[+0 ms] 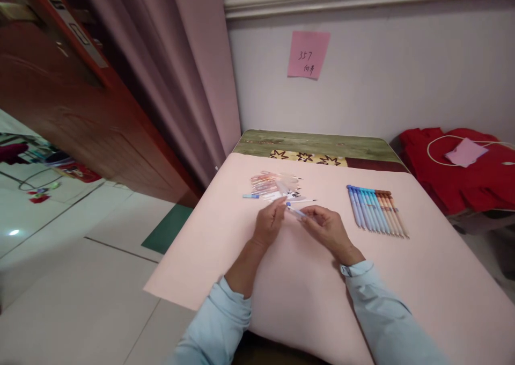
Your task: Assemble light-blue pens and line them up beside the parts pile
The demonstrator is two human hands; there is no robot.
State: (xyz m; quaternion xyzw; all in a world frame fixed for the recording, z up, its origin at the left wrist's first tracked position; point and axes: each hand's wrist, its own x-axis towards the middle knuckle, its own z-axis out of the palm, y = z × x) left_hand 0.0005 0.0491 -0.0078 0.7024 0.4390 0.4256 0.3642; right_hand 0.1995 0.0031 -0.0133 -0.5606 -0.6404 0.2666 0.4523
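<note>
Both of my hands meet over the middle of a pink-covered table (pixel 306 290). My left hand (pixel 269 223) pinches the blue-tipped end of a thin pen part (pixel 295 210). My right hand (pixel 326 226) is closed round the other end of the same part. Just beyond my fingers lies a loose pile of pen parts (pixel 273 187), with clear barrels, white refills and a blue cap. To the right, several assembled pens (pixel 376 210), blue and orange, lie side by side in a neat row.
A pink note (pixel 308 55) hangs on the wall behind the table. Red cloth (pixel 454 166) with a pink paper and a white cord lies at the right. A curtain (pixel 189 75) and a wooden door (pixel 68 91) stand at the left above a tiled floor.
</note>
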